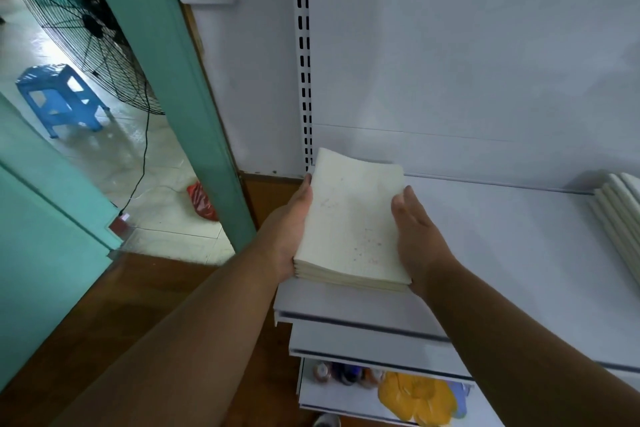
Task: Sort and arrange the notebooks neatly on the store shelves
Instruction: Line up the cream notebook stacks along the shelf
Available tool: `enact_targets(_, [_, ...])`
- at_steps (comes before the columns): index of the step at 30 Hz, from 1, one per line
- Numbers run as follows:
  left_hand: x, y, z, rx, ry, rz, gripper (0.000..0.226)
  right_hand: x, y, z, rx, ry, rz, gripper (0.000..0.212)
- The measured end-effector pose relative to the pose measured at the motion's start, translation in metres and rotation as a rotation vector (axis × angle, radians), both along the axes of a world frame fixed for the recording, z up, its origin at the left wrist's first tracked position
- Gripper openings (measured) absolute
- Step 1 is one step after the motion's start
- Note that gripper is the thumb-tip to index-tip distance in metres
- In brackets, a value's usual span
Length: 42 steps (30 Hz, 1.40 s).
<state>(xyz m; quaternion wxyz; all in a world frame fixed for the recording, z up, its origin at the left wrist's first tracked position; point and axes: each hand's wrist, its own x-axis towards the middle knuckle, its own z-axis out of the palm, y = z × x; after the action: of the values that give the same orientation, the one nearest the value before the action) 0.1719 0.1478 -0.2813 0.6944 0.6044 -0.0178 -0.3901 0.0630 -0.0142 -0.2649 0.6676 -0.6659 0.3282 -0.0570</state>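
White store shelving fills the right of the view, and a stack of notebooks is being squared at its left end.

Behind it, the white back panel (450,45) with its slotted upright (304,55) gives a straight edge to line things against; the top shelf (485,236) already carries another row of cream notebooks (620,215) at far right, well apart. The stack of cream notebooks (349,218) lies flat near the shelf's left front corner, probably so it can be trued up. The left hand (294,218) presses its left edge with straight fingers, while the right hand (415,229) braces the right edge, fingers extended and flat, neither curled round it: a squeeze to align covers.
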Motion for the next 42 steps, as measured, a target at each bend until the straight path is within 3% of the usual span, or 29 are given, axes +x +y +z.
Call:
enact_targets(2, [-0.001,0.0,-0.002,-0.007,0.004,0.008,0.081,0.001,0.0,0.0,-0.029,0.005,0.016,0.06])
enact_targets(5, [-0.005,-0.001,0.003,0.029,-0.085,0.057,0.044,-0.004,-0.004,0.005,-0.07,-0.001,0.027,0.061])
enact_targets(7, [-0.016,0.004,0.01,0.046,-0.163,0.081,0.038,-0.018,-0.006,0.006,-0.167,-0.038,0.108,0.064])
enact_targets(9, [-0.031,0.018,0.02,0.121,-0.307,0.011,0.06,-0.034,-0.005,0.007,-0.286,-0.035,0.237,0.075])
enact_targets(12, [-0.046,0.04,0.02,0.352,-0.611,-0.256,0.086,-0.052,-0.005,0.001,-0.591,0.174,0.456,0.12])
enact_targets(14, [-0.047,0.045,0.02,0.458,-0.724,-0.366,0.11,-0.05,-0.005,0.001,-0.736,0.245,0.481,0.123])
enact_targets(16, [-0.044,0.043,0.015,0.427,-0.785,-0.372,0.11,-0.047,-0.002,0.004,-0.818,0.256,0.483,0.12])
enact_targets(23, [-0.033,0.043,-0.007,0.452,-0.936,-0.33,0.105,-0.05,0.0,0.005,-0.815,0.294,0.467,0.121])
enact_targets(28, [-0.034,0.047,-0.009,0.722,-1.18,-0.264,0.088,-0.056,0.001,0.001,-0.92,0.372,0.403,0.126])
enact_targets(31, [-0.043,0.047,-0.012,0.694,-1.189,-0.225,0.071,-0.058,0.008,-0.002,-0.895,0.338,0.364,0.122])
enact_targets(42, [-0.04,0.044,-0.004,0.725,-1.141,-0.259,0.059,-0.061,0.003,-0.008,-0.878,0.308,0.302,0.114])
